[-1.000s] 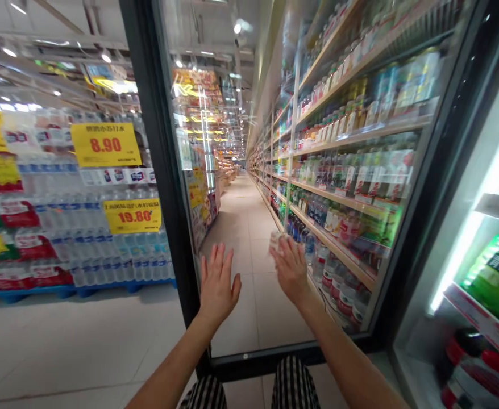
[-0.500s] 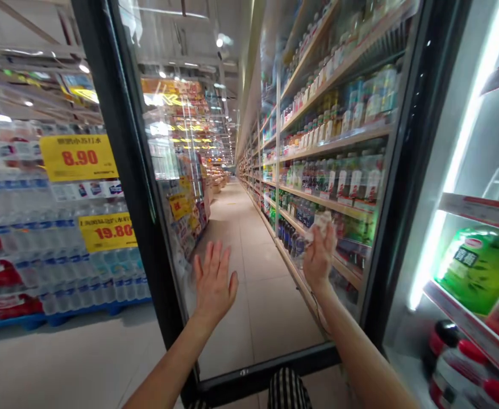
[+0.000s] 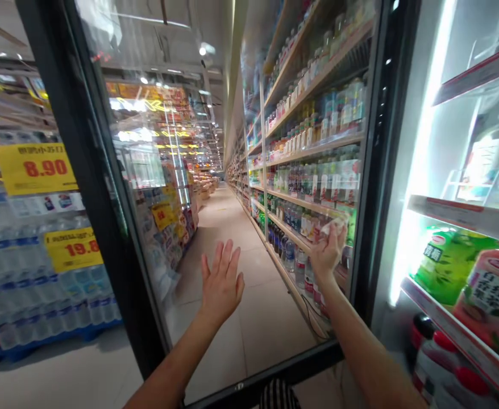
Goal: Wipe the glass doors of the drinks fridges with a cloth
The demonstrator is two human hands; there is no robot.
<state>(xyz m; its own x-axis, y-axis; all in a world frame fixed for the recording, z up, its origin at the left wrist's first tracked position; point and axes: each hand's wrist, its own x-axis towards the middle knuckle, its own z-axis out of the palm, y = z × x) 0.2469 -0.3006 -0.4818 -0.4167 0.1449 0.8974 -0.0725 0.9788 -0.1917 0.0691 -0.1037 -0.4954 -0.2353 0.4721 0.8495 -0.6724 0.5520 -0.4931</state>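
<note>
A glass door (image 3: 215, 363) in a black frame stands in front of me, swung out from a lit drinks cooler. My left hand (image 3: 221, 284) is raised at the lower middle of the pane, fingers stretched and palm toward the glass; whether it touches cannot be told. In my right hand (image 3: 326, 255), near the pane's right side, is a crumpled whitish cloth (image 3: 335, 227), held by the fingers against or close to the glass. Part of the cloth is hidden by the fingers.
At the right, cooler shelves (image 3: 458, 210) hold green and pink drink packs (image 3: 492, 301) and red-capped bottles (image 3: 449, 352). Stacked bottled water (image 3: 49, 301) with yellow price signs (image 3: 36, 168) stands left. An aisle and shelves of bottles (image 3: 317, 176) show in the glass.
The view has shifted, so the door frame and water stacks sit further left. My right hand with the cloth has moved right across the pane. My left hand stays spread.
</note>
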